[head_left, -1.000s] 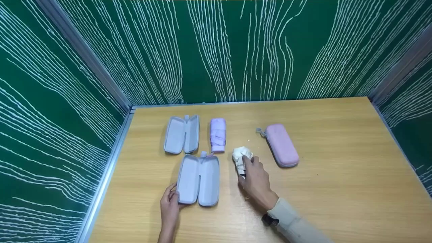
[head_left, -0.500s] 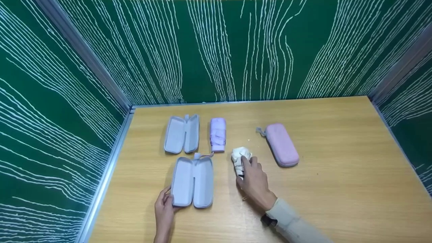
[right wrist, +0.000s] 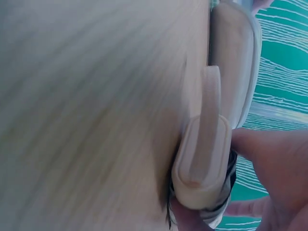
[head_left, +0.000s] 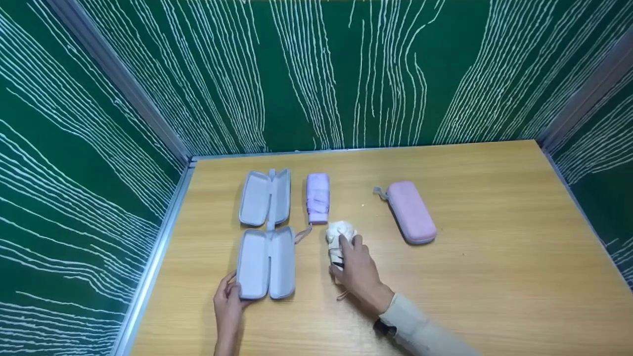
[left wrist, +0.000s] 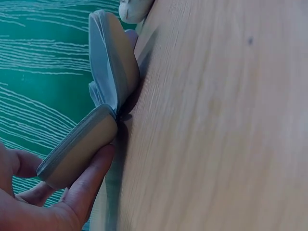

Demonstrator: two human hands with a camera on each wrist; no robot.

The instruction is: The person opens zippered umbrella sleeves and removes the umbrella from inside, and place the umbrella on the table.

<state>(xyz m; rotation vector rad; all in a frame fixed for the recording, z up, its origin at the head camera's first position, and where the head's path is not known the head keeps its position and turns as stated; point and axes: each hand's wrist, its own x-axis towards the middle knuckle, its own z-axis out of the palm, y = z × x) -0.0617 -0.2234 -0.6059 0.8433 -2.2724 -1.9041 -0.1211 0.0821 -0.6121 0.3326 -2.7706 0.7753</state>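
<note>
My left hand (head_left: 228, 301) grips the near left edge of an unfolded zip case (head_left: 254, 267), pale grey-blue inside, with both halves spread apart. In the left wrist view, thumb and fingers pinch one half of that case (left wrist: 86, 151). My right hand (head_left: 363, 272) holds a small white folded umbrella (head_left: 339, 232) lying to the right of the case. The right wrist view shows the umbrella's cream handle end (right wrist: 202, 159) with its wrist strap, low over the table. Beyond the hands lies a purple folded umbrella (head_left: 317, 190).
Another unfolded grey-blue case (head_left: 255, 198) lies behind the held one, close to its far end. A pink closed case (head_left: 411, 212) lies at the right. The wooden table (head_left: 494, 267) meets green walls (head_left: 296, 74) with white lines at the back and sides.
My left hand has shifted left with the case, uncovering more of the purple umbrella's strap. My right hand has moved left and slightly nearer with the white umbrella.
</note>
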